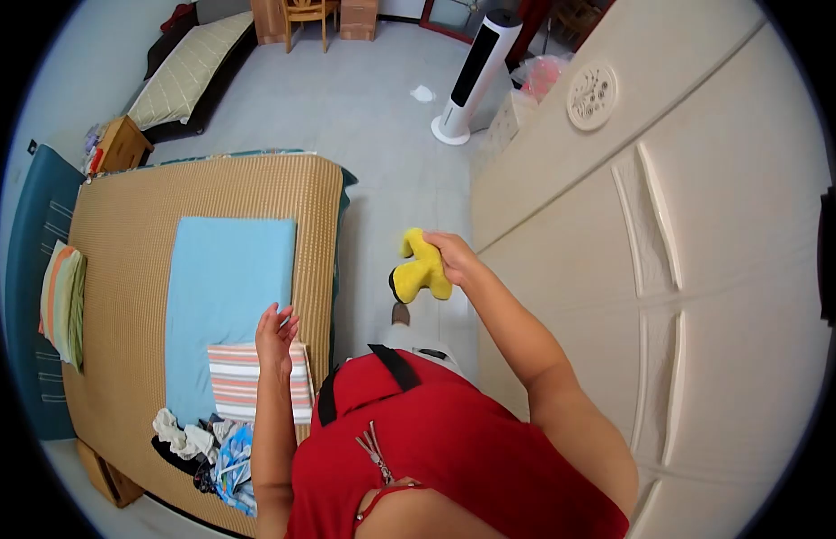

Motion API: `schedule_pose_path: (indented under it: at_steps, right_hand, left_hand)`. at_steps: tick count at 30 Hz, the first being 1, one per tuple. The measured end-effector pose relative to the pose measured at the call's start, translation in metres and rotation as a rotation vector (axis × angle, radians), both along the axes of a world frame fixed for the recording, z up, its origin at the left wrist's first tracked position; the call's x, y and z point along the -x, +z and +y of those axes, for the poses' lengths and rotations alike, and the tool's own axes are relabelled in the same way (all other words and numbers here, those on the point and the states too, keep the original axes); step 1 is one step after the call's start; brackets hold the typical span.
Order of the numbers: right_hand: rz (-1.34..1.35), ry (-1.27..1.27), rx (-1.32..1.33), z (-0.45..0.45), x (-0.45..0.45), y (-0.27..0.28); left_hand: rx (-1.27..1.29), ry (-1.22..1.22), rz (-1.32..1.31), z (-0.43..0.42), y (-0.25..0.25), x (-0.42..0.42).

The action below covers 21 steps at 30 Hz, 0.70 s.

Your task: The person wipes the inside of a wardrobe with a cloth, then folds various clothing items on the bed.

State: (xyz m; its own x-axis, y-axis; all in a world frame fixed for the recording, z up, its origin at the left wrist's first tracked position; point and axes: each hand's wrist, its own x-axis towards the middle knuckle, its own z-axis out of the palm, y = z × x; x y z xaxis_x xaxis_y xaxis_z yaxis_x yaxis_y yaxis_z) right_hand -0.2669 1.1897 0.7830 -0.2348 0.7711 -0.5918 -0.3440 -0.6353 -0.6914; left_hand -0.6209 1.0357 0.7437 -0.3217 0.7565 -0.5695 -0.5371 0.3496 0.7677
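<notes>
My right hand [452, 258] grips a fuzzy yellow cloth [422, 275] with a dark edge, held over the floor between the bed and the wardrobe. The cloth hangs in loose folds. My left hand [276, 338] is raised above the bed's near side, fingers apart and slightly curled, with nothing in it. Under and beside it lie a light blue sheet [222, 278] and a folded striped cloth [247, 382] on the bed's woven mat [122, 225].
A heap of clothes [229, 467] lies on the bed's lower part, a striped pillow [63, 305] by the headboard. The large cream wardrobe [562, 234] stands close on my right. A white tower fan [476, 76] stands ahead on the grey floor [364, 90].
</notes>
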Motion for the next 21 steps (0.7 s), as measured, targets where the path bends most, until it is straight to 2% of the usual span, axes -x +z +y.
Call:
schedule_pose_path:
  at_steps: [4,9,15,21]
  right_hand:
    - [0.126,-0.047,0.051,0.077,-0.053,-0.022]
    - [0.140,0.013,-0.022,0.164,-0.099,0.013]
    - [0.050,0.118,-0.091,0.256,-0.113,0.036]
    - [0.112,0.110,-0.023,0.342,-0.107,0.037]
  left_hand:
    - [0.012,0.084,-0.004,0.059,-0.016,-0.020]
    - [0.020,0.187,-0.060,0.122,-0.023,-0.047]
    - [0.073,0.245,-0.059,0.176,-0.045,-0.048]
    - [0.077,0.219,-0.012,0.248,-0.061,-0.026]
